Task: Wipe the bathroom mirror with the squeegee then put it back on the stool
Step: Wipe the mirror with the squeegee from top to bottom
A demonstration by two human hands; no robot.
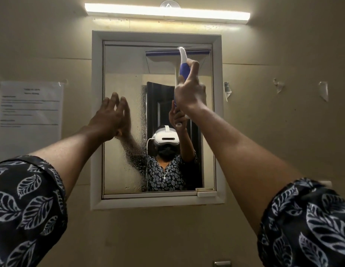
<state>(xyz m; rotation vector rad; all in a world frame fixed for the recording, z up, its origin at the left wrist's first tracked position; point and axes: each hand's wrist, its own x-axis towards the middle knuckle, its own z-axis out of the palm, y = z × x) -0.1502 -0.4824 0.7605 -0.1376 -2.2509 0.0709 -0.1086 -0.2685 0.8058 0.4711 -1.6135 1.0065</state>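
The white-framed bathroom mirror [121,74] hangs on the wall straight ahead. Its left strip is covered in water droplets. My right hand [189,93] grips the blue and white handle of the squeegee [182,60]. The squeegee's wide blade lies across the top right of the glass, just under the frame. My left hand [112,116] presses flat against the mirror's left side with straight fingers. The stool is out of view.
A lit tube lamp [167,11] runs above the mirror. A printed paper notice [30,120] is taped to the wall on the left. Torn tape scraps [323,90] stick to the wall on the right. A small white latch [205,192] sits at the mirror's lower right corner.
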